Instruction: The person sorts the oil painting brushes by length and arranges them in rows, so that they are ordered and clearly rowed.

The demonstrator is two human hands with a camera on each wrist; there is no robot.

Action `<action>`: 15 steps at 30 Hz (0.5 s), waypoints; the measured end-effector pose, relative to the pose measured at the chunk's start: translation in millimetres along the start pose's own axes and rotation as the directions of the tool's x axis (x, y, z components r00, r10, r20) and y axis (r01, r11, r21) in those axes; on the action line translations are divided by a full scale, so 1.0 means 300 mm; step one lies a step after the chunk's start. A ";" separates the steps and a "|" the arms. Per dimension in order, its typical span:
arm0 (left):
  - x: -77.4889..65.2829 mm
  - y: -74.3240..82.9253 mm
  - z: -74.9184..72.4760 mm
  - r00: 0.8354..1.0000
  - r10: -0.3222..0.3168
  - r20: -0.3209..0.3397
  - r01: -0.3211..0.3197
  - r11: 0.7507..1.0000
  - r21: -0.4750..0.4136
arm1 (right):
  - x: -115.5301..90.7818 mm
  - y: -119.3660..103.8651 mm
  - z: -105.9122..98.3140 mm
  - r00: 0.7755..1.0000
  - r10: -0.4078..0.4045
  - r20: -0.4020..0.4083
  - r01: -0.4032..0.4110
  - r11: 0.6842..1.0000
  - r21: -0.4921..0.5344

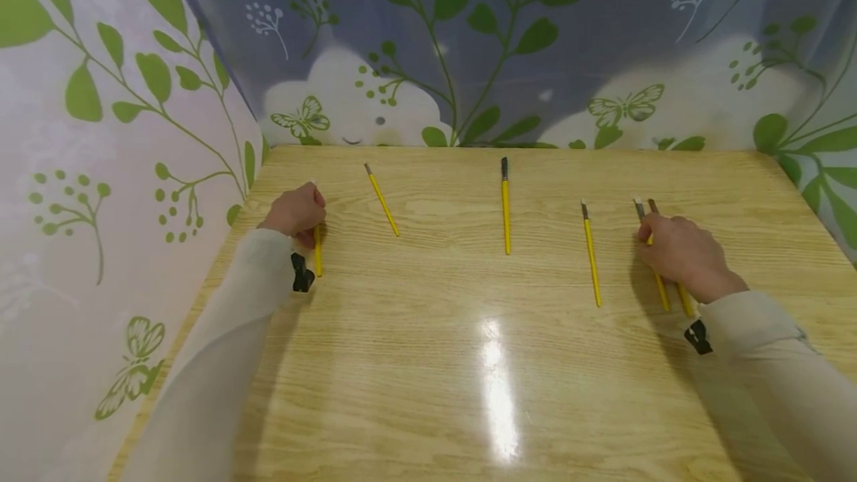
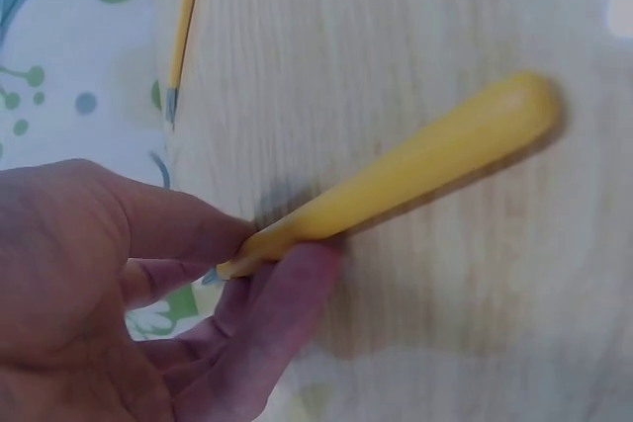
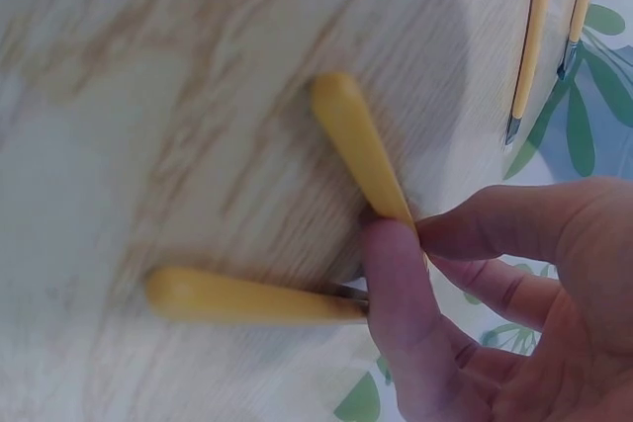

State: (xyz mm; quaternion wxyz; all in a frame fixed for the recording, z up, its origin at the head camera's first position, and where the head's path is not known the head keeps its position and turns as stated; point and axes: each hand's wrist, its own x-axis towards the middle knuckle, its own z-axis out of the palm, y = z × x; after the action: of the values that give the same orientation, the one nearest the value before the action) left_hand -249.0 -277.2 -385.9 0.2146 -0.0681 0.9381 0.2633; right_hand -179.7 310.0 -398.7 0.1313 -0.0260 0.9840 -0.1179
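Note:
At the table's left side my left hand [image 1: 294, 210] pinches a paintbrush [image 1: 318, 259] with a yellow handle. In the left wrist view that handle [image 2: 425, 170] slants out between thumb and fingers, while its brush end is mostly hidden. On the right, my right hand [image 1: 686, 255] pinches another yellow paintbrush [image 1: 662, 294] between thumb and forefinger. Just right of it a second paintbrush [image 1: 684, 300] passes beneath the hand, its middle covered. The right wrist view shows the pinched handle [image 3: 361, 150] above and the other handle [image 3: 252, 298] below, partly behind the thumb.
Between the hands, three more yellow paintbrushes lie apart on the wooden table [image 1: 402, 363]: a thin one [image 1: 383, 203], a wider one [image 1: 506, 214] and one nearer the right hand [image 1: 591, 259]. Leaf-patterned cloth [image 1: 375, 36] stands behind and at the sides.

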 end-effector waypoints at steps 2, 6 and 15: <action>-0.002 -0.001 0.009 1.000 0.010 -0.021 -0.010 1.000 0.001 | -0.001 0.003 0.001 1.000 0.001 -0.005 -0.001 1.000 -0.001; 0.005 -0.014 0.022 0.998 0.023 -0.059 -0.024 1.000 -0.013 | -0.002 0.006 0.001 1.000 0.003 -0.011 -0.003 1.000 0.001; 0.020 -0.018 0.029 0.993 0.074 -0.095 -0.072 0.997 0.027 | 0.000 0.008 0.000 1.000 0.000 0.000 0.000 1.000 0.015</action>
State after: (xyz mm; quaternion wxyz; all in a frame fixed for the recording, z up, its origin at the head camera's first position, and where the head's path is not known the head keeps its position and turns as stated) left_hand -250.0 -277.2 -397.7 0.1604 -0.0438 0.9522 0.2563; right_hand -179.6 312.3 -399.4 0.1313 -0.0248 0.9831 -0.1251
